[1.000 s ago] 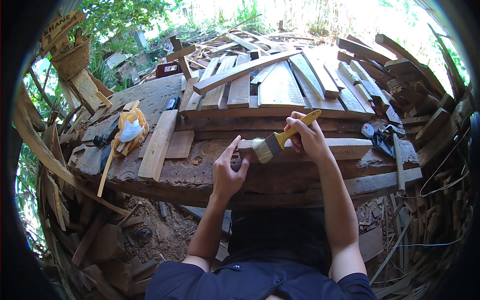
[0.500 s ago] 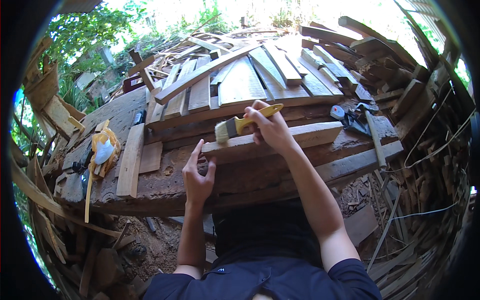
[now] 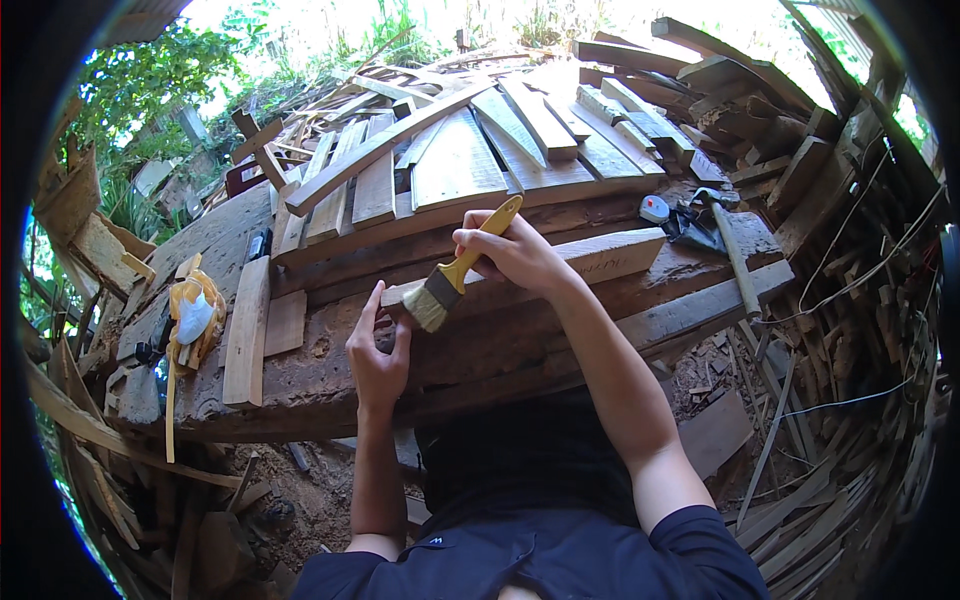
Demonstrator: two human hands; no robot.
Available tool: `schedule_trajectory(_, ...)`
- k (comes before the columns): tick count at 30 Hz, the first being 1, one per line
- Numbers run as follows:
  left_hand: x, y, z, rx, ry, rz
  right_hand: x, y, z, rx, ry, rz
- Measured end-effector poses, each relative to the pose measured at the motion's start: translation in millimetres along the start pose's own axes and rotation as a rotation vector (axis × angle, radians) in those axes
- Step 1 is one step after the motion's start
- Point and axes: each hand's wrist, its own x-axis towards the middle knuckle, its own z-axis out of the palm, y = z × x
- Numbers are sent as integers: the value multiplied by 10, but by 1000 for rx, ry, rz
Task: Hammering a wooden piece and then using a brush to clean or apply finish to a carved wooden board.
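Note:
My right hand [image 3: 512, 255] grips a paintbrush [image 3: 457, 272] with a yellow handle and pale bristles. The bristles point down, in front of the near face at the left end of a long wooden board [image 3: 605, 256]; whether they touch it I cannot tell. My left hand [image 3: 380, 352] pinches that left end between thumb and fingers. Dark marks show on the board's near face toward its right end. The board lies across a thick, rough timber workbench [image 3: 320, 385].
Loose planks [image 3: 450, 165] are piled along the bench's far side. A hammer [image 3: 735, 255] and a tape measure [image 3: 655, 209] lie at the right. On the left are a wood block [image 3: 246, 340] and a yellow plastic bag [image 3: 195, 310]. Scrap wood [image 3: 840, 480] is stacked at the right.
My right hand has brought the paintbrush down from the board's top edge to its near face, tilting the handle more upright. My left hand stays at the board's end. The whole view has shifted slightly.

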Motion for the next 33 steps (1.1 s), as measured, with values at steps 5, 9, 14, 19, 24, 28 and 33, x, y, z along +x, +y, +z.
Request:
schedule_trajectory(5,0,-22,13,-7,5,-10,-7,-1,-27,-20,-13,-23)
schedule_trajectory(9,-6,4,8,-10,0,-22,-36,-42,34,14,18,-61)
schedule_trajectory(14,-10,12,5,-13,2,-16,-10,12,7,-3,17,-57)
schedule_trajectory(19,-14,20,5,-27,-11,-27,18,40,-66,-59,-67,-23)
schedule_trajectory(24,-15,59,19,-94,65,-13,-35,-70,-43,-23,-62,-26)
schedule_trajectory(28,-17,-3,-18,-41,-2,-1,-72,-162,-60,-170,146,-56)
schedule_trajectory(33,-4,89,-16,-37,2,-15,-109,-250,-138,-202,84,21)
